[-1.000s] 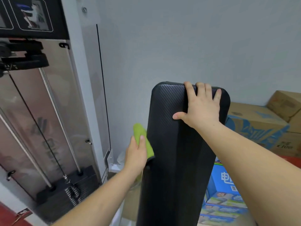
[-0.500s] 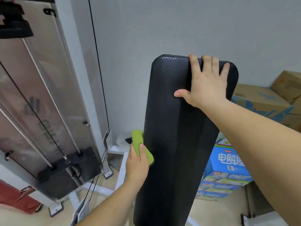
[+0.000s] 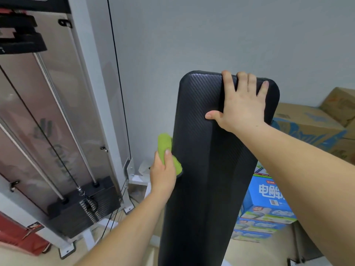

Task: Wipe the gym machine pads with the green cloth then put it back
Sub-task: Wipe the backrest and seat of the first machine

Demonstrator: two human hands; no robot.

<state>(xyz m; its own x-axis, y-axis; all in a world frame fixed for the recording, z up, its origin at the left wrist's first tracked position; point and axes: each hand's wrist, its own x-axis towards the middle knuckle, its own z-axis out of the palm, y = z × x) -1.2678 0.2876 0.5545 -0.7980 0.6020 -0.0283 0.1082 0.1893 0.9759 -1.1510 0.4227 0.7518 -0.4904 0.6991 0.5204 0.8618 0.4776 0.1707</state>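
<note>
Head view, quick notes. My left hand [image 3: 163, 175] grips the green cloth [image 3: 165, 146]. The thumb lies across the front of it and the other fingers are hidden behind. The cloth is bunched into a roll and touches the left edge of the black pad [image 3: 207, 179], at about 9 o'clock on the pad, roughly mid-height. The top of the cloth sticks up past my thumb tip.

My right hand [image 3: 242, 108] lies flat and spread on the pad's front face, at about 1 o'clock on the pad. The fingertips reach the top edge, the thumb is splayed toward 9 o'clock, and nothing is held. The pad stands nearly upright, tall and narrow with rounded top corners and a woven texture. Its lower end runs out of frame at 6 o'clock.

Outward from there:
- At 9 o'clock is the machine's frosted panel [image 3: 23, 112], with chrome rods [image 3: 63, 116] and a thin black cable [image 3: 46, 135] running down to the weight stack [image 3: 84, 208] at 8 o'clock.
- A red thing [image 3: 17, 239] is in the 8 o'clock corner, too cut off to identify.
- The plain grey wall [image 3: 192, 35] is at 12 o'clock.
- Brown cardboard boxes [image 3: 307, 120] are at 3 o'clock, behind my right forearm.
- Stacked blue printed boxes [image 3: 269, 200] are on the floor at 4 o'clock, just beside the pad.
</note>
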